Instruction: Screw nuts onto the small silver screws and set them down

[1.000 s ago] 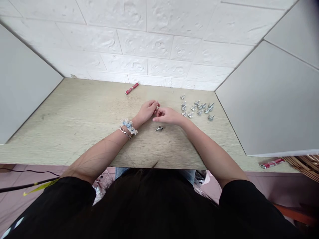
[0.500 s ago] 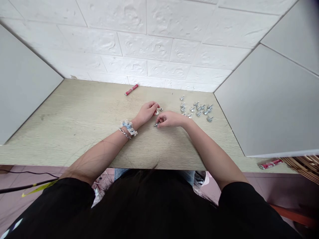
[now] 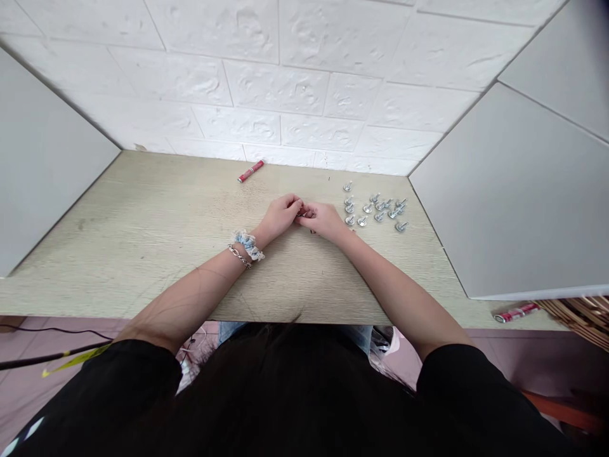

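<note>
My left hand and my right hand meet above the table, fingertips together. Both are closed in a pinch. Between them shows a small glint of metal, the bolt in my right fingers, mostly covered. Whatever my left fingers pinch is hidden. To the right of my right hand stand several bolts with wide round washers, shanks pointing up or tilted. A small dark bit shows just under my right hand.
A red and white tube lies at the back near the white brick wall. A similar red tube rests at the front right beside a wicker basket. Grey panels bound the table's sides.
My right hand has moved up and away from me with the bolt, meeting my left hand. The washer and nut by my left fingers are now covered. My left hand has hardly moved.
</note>
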Tool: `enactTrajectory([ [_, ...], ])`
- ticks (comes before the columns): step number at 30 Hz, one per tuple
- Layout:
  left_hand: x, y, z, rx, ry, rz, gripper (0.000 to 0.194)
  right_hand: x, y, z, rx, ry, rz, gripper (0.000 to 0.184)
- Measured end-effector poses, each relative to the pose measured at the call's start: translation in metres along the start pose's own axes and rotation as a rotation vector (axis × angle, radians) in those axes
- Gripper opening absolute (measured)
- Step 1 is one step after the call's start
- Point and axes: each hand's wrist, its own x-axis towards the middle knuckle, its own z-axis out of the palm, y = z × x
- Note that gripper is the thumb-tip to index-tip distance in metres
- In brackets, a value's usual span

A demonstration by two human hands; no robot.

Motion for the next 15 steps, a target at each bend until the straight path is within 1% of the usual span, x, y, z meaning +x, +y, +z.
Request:
enactTrajectory([
  [3, -0.001, 0.0, 0.0, 0.103, 0.005, 0.04, 0.018, 0.0, 0.003, 0.001, 0.07, -0.004, 0.012, 0.022],
  [6, -0.002, 0.001, 0.0, 0.13, 0.026, 0.067, 0.019, 0.001, 0.006, 0.005, 0.157, 0.089, -0.01, 0.022],
  [10, -0.004, 0.003, 0.0, 0.078, 0.069, 0.066, 0.021, 0.003, 0.008, 0.01, 0.263, 0.256, -0.056, 0.028],
  [13, -0.005, 0.004, 0.0, 0.015, 0.069, 0.06, 0.02, 0.002, 0.007, 0.011, 0.237, 0.342, -0.104, 0.027],
  [15, -0.004, 0.005, 0.0, -0.046, 0.06, 0.048, 0.019, 0.001, 0.006, 0.01, 0.215, 0.367, -0.14, 0.026],
])
